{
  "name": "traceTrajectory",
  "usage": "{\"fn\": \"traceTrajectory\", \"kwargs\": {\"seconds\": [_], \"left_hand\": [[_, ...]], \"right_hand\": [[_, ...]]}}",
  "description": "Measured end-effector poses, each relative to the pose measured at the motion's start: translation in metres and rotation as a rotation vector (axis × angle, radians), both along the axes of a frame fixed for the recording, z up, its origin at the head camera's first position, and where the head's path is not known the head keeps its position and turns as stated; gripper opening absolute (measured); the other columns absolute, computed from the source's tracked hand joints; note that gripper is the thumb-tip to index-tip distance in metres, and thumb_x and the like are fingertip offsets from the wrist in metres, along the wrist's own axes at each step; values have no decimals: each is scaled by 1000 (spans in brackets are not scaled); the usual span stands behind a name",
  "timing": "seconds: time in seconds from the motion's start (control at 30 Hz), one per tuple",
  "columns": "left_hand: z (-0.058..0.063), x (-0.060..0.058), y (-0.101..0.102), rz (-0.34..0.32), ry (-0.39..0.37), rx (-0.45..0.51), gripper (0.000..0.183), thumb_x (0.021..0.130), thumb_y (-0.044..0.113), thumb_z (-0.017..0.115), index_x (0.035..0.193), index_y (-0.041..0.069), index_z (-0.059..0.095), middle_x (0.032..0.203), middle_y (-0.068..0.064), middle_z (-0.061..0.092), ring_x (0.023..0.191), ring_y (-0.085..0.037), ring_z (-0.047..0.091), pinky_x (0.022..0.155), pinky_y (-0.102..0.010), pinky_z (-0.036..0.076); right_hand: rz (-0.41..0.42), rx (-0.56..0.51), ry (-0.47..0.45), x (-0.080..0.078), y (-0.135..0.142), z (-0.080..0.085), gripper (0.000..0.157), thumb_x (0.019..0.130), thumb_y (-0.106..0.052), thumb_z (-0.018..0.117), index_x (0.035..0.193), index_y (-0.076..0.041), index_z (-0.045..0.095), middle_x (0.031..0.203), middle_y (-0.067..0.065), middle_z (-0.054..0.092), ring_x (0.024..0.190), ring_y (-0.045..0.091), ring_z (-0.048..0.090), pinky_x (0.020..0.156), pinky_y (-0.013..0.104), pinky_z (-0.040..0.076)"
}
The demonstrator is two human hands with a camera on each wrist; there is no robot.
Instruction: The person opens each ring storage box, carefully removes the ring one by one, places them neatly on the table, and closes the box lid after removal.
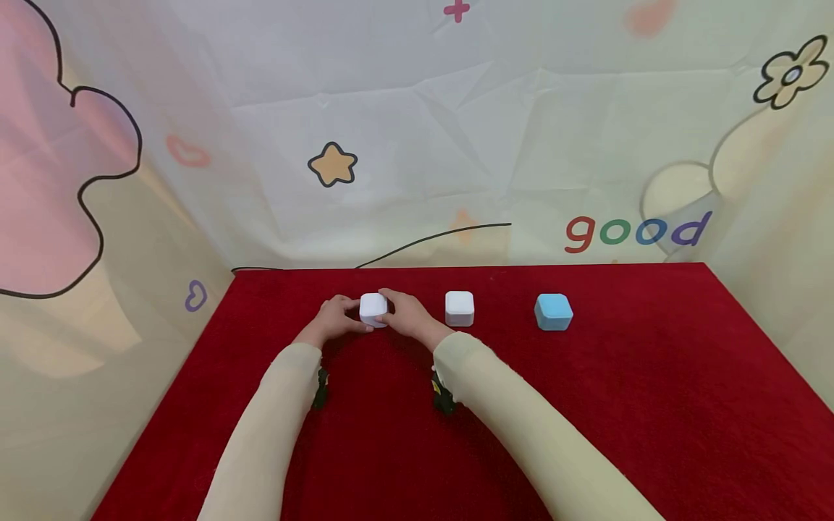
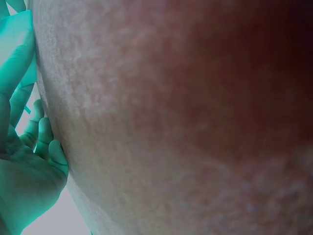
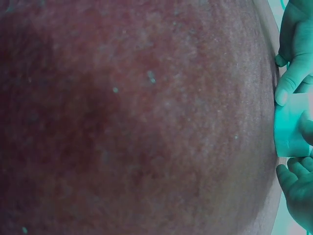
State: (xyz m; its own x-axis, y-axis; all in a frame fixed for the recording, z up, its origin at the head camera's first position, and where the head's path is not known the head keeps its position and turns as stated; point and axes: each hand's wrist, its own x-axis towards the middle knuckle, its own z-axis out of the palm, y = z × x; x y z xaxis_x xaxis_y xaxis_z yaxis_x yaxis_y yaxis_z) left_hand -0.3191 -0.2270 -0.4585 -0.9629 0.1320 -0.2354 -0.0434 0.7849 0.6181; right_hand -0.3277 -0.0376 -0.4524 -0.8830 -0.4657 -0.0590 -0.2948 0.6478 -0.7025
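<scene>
In the head view a white block point(image 1: 373, 307) with rounded edges sits between both hands near the back of the red cloth. My left hand point(image 1: 332, 319) holds it from the left, fingers at the far side and thumb low at the front. From the right, my right hand point(image 1: 412, 315) pinches the same block, its thumb across the front face. The right wrist view shows the block point(image 3: 288, 128) tinted green at the right edge, a thumb on it. At the left wrist view's upper left corner, a thumb overlaps the block point(image 2: 19, 20).
A second white block point(image 1: 460, 309) stands just right of my right hand, and a light blue block point(image 1: 553, 312) farther right. Red cloth point(image 1: 625, 405) covers the table. Behind it hangs a printed curtain point(image 1: 417, 174). Cloth fills most of both wrist views.
</scene>
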Motion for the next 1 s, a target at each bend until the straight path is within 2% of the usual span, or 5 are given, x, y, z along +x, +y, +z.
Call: {"fn": "traceTrajectory", "kwargs": {"seconds": [0.23,0.5,0.77,1.0], "left_hand": [[-1,-2,0,-14,10,-2,70,92,22,75,152,0,46,146,-26,44,138,-42,37,115,-54,39],[0,-1,0,-15,1,-10,70,93,22,74,152,-1,44,147,-26,44,139,-43,36,116,-54,38],[-5,-1,-1,-5,-2,-18,72,93,23,75,153,1,44,147,-25,43,139,-42,36,115,-53,40],[-5,-1,-2,0,4,-27,71,92,24,74,153,2,44,146,-24,43,137,-40,36,112,-52,42]], "right_hand": [[13,-6,4,-1,1,-2,63,101,-15,64,157,-3,39,161,15,44,150,29,43,124,43,36],[-11,-23,-23,0,-3,-3,62,101,-15,64,157,-3,40,160,16,45,148,30,45,124,44,36],[-12,-31,-20,1,-2,-3,61,100,-16,65,155,-2,42,159,17,47,146,31,47,123,45,38],[-15,-32,-22,2,-4,-3,61,101,-14,63,156,-1,39,159,18,46,147,32,46,124,46,36]]}}
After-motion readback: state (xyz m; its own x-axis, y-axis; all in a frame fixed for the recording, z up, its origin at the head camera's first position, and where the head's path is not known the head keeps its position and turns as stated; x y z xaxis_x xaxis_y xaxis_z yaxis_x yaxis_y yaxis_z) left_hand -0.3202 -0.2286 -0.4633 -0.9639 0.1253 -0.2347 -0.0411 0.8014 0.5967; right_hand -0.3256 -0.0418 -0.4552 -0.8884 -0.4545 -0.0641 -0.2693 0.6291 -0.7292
